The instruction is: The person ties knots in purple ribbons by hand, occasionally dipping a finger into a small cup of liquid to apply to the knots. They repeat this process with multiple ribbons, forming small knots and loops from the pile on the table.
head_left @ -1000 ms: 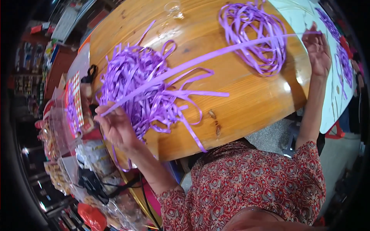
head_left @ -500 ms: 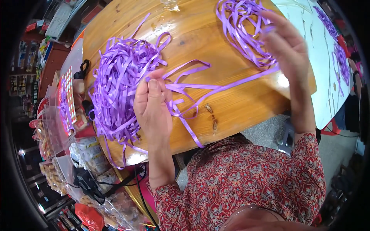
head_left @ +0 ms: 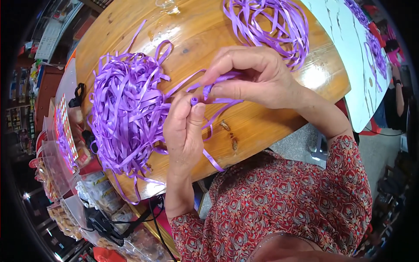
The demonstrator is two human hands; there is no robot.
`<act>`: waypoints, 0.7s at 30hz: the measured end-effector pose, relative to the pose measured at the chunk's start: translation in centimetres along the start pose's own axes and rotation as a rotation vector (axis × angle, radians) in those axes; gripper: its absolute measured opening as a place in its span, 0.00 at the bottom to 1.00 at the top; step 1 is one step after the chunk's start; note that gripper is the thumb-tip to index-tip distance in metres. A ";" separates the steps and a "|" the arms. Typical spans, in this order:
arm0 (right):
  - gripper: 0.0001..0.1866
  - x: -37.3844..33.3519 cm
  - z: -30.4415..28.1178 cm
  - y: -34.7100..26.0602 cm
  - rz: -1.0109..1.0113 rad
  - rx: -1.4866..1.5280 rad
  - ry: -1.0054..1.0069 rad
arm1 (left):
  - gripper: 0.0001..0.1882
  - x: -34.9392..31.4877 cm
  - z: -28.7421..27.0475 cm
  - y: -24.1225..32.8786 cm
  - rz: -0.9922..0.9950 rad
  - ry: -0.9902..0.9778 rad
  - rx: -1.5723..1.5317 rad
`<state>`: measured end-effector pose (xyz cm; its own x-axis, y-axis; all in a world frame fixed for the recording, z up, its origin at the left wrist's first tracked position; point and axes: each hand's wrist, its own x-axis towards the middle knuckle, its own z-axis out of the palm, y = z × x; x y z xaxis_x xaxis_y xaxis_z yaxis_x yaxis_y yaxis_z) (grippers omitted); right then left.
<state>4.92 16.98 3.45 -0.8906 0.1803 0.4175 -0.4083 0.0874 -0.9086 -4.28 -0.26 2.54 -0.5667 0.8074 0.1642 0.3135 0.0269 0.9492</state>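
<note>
My left hand point(head_left: 185, 129) is closed in a pinch around a small, tightly rolled curl of purple ribbon point(head_left: 194, 101), held upright between thumb and fingers. Close beside it, the thumb and forefinger of my right hand point(head_left: 268, 81) pinch another stretch of purple ribbon point(head_left: 226, 77), its end folded near the fingertips. Both hands are above the wooden table point(head_left: 196, 39). Left of my left hand lies a big tangled heap of purple ribbon point(head_left: 124, 109). Beyond my right hand is a looser coil of the same ribbon point(head_left: 301, 26).
On the right, a white marbled table point(head_left: 345, 48) carries more purple ribbon point(head_left: 376, 54); another person's arm point(head_left: 399, 94) shows near it. Packaged goods point(head_left: 98, 190) and a black device with cables point(head_left: 102, 222) crowd the left. A clear object point(head_left: 169, 6) rests at the table's far side.
My right hand has come left and nearer, from beside the far coil to just next to my left hand. The left hand keeps its pinch, and the roll now shows clearly.
</note>
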 end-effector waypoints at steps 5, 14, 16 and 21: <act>0.09 -0.6 0.1 1.1 0.071 0.009 0.012 | 0.09 0.3 0.1 -0.5 0.052 -0.041 0.071; 0.08 -0.7 0.0 1.4 -0.018 -0.190 0.033 | 0.07 0.0 0.5 -0.8 -0.044 0.009 -0.024; 0.08 -0.7 -0.1 1.4 -0.072 -0.284 0.052 | 0.09 -0.1 0.8 -0.9 -0.093 0.131 -0.236; 0.11 -0.7 0.6 1.6 -0.140 -0.356 0.042 | 0.16 -0.1 1.5 -1.8 0.021 0.262 -0.247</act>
<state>4.83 16.43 1.70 -0.8191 0.1823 0.5439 -0.4234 0.4476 -0.7876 -3.68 0.49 0.38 -0.7480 0.6271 0.2173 0.1516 -0.1574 0.9758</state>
